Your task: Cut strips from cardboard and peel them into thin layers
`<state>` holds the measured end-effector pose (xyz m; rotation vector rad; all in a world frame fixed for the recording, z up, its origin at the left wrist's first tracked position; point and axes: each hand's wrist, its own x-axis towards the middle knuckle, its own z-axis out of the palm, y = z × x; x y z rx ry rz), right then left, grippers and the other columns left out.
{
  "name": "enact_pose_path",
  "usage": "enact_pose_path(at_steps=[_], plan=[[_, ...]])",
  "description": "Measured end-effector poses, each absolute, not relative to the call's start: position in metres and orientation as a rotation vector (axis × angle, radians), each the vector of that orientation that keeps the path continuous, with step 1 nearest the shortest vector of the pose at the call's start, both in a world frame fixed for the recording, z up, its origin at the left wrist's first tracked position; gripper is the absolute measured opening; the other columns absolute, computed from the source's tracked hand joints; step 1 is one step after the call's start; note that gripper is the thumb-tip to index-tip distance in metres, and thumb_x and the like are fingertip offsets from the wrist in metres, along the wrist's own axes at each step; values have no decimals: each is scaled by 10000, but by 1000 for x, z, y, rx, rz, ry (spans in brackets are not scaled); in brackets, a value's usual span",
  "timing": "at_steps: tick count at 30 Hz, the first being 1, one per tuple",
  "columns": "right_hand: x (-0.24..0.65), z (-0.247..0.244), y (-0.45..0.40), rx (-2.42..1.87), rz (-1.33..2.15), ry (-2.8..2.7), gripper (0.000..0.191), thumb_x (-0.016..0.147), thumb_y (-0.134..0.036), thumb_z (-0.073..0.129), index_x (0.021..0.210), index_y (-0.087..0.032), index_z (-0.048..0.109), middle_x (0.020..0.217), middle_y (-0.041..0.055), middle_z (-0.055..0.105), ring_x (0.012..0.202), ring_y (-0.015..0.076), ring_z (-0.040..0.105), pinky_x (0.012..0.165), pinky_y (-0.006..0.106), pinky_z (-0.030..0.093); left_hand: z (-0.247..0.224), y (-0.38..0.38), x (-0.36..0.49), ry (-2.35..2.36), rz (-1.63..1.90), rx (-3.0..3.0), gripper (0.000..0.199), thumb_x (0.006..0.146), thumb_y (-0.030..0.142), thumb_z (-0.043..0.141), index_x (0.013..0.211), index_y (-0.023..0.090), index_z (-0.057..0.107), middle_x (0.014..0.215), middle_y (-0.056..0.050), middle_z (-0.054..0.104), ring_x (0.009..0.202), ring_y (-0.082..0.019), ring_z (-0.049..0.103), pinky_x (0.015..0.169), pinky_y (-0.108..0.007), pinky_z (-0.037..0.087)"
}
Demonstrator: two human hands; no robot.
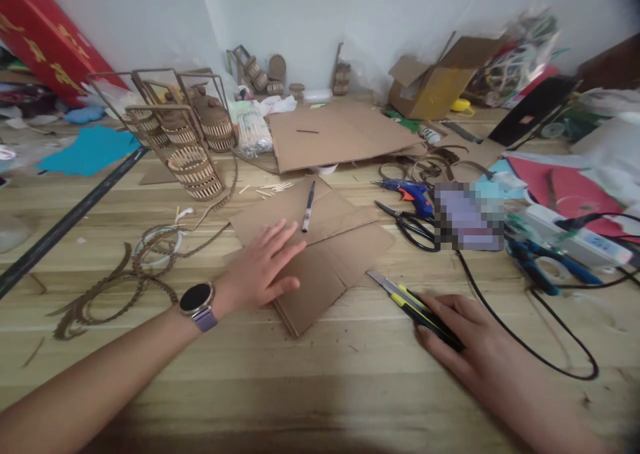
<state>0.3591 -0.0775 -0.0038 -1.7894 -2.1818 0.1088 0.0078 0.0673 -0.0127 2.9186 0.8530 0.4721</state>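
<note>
My left hand [263, 264], with a watch [197, 301] at its wrist, has its fingers spread at the left side of some overlapping cardboard pieces [325, 281]. Whether it presses on them is hard to tell. A pen [309, 207] lies on the cardboard beyond my fingertips. To the right, my right hand [463, 334] is closed around a yellow and black utility knife [413, 307]. The knife's blade is out and points up and left, near the right edge of the cardboard.
Black scissors [417, 231], a blue glue gun [407, 191] and a power strip [580, 234] lie at the right, with a black cable looping forward. Coiled brown strips [135, 284] and small woven baskets [195, 171] occupy the left. A large cardboard sheet [345, 134] lies behind.
</note>
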Motion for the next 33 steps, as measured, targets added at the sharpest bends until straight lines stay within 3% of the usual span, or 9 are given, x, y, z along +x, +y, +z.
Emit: enact_pose_path(at_steps=[4, 9, 16, 20, 23, 27, 33], plan=[[358, -4, -73, -1773, 162, -2158, 378, 930, -443, 507, 1199, -235, 671, 1060, 99, 698, 962, 253, 707, 853, 375, 591, -11, 60, -2, 579, 307, 3036, 969, 787, 832, 469, 1511, 193, 385, 1591, -188, 329, 1506, -396, 192, 1190, -648, 160], [359, -3, -74, -1755, 202, -2134, 376, 931, -448, 512, 1209, -249, 668, 1084, 99, 701, 948, 247, 714, 825, 373, 597, -12, 60, -8, 547, 279, 3098, 1026, 742, 859, 485, 1483, 152, 416, 1550, -208, 397, 1465, -401, 302, 1172, -627, 242], [361, -6, -72, -1777, 154, -2145, 382, 922, -443, 513, 1167, -208, 689, 1066, 111, 704, 971, 256, 708, 857, 383, 591, -4, 61, -4, 186, 614, 3470, 521, 959, 578, 507, 1157, 116, 647, 1218, -172, 703, 1173, -269, 656, 1070, -455, 498], [362, -6, -70, -1787, 177, -2121, 371, 925, -426, 511, 1169, -212, 690, 1065, 103, 696, 976, 247, 698, 870, 377, 579, 1, 55, 1, 88, 745, 3581, 333, 990, 423, 546, 1028, 116, 669, 1043, -142, 764, 984, -228, 734, 907, -379, 609], [360, -4, -66, -1793, 156, -2084, 391, 925, -429, 505, 1176, -192, 688, 1028, 105, 692, 938, 240, 699, 841, 362, 577, 3, 50, 2, 94, 775, 3630, 197, 983, 246, 560, 1025, 84, 665, 1004, -153, 769, 945, -237, 746, 806, -343, 636], [357, 4, -56, -1817, 184, -2044, 400, 917, -432, 498, 1178, -192, 684, 1007, 101, 686, 899, 231, 695, 793, 344, 572, 5, 48, 1, 119, 761, 3659, 205, 967, 113, 481, 1046, 49, 659, 1014, -187, 760, 958, -267, 744, 750, -348, 635], [354, 15, -41, -1884, 241, -2000, 437, 888, -475, 486, 1145, -195, 701, 978, 106, 671, 873, 249, 681, 786, 378, 558, 5, 48, 1, 142, 806, 3620, 180, 939, 102, 522, 1042, 23, 647, 1008, -220, 750, 968, -285, 739, 740, -359, 622]])
